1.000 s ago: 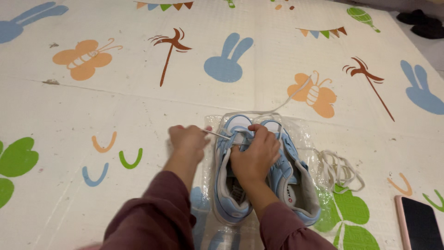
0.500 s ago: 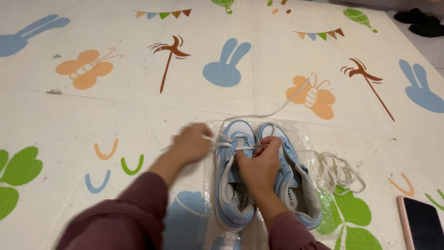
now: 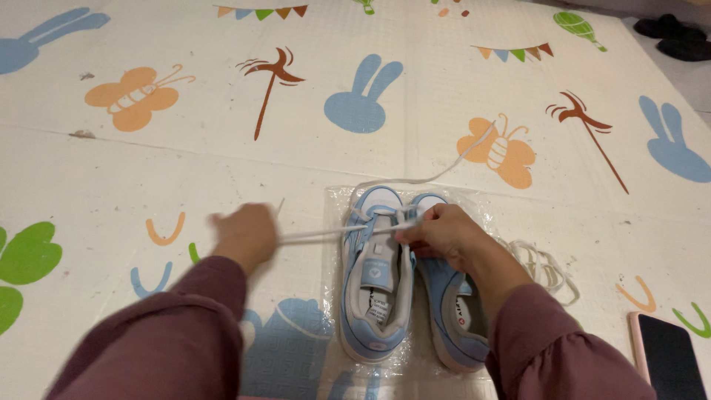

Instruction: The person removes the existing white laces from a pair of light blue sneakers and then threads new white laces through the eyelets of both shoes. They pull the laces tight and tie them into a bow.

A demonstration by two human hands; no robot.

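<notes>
Both hands (image 3: 244, 235) pull a white lace (image 3: 326, 233) taut

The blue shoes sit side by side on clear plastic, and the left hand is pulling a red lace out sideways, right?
Not quite: the lace is white, not red. The head view shows the left hand drawing it sideways from the blue shoes, which sit side by side on clear plastic.

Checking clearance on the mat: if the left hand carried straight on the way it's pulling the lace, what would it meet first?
Nothing, as far as the view shows. The left hand pulls the white lace leftward over the play mat, whose surface looks free, though height is unclear.
</notes>
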